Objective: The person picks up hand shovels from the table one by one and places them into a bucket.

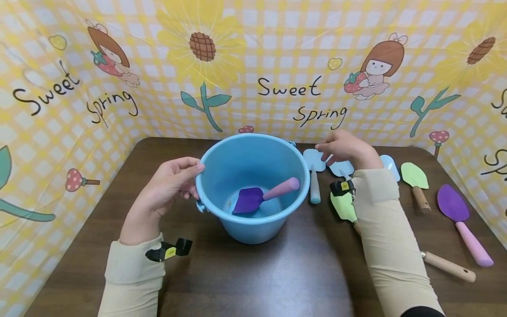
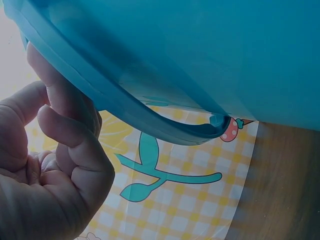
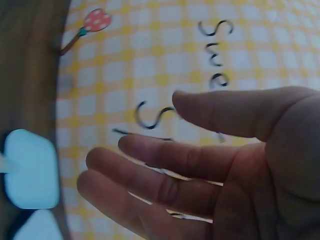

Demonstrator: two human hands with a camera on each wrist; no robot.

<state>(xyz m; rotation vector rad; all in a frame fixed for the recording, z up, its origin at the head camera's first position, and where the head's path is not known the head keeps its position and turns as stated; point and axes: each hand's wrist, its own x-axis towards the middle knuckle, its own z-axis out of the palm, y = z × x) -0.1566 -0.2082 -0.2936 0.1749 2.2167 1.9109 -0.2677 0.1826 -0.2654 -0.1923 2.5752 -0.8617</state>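
Note:
A light blue bucket (image 1: 253,231) stands on the table, its inside facing up toward me. My left hand (image 1: 174,178) grips its left rim, thumb on top and fingers curled beneath; the left wrist view shows this hand (image 2: 65,130) beside the bucket's handle (image 2: 170,132). Inside the bucket lies a purple toy shovel (image 1: 249,200) with a pink handle. My right hand (image 1: 342,147) hovers to the right of the bucket, over two light blue toy shovels (image 1: 314,160). In the right wrist view, its fingers (image 3: 185,155) are extended and hold nothing.
Right of the bucket lie a green shovel (image 1: 343,207), partly under my forearm, another green shovel (image 1: 414,176), a blue shovel head (image 1: 390,166) and a purple shovel (image 1: 453,202). A wooden handle (image 1: 449,266) sticks out from beneath my right sleeve. A checked cloth (image 1: 245,61) hangs behind the table.

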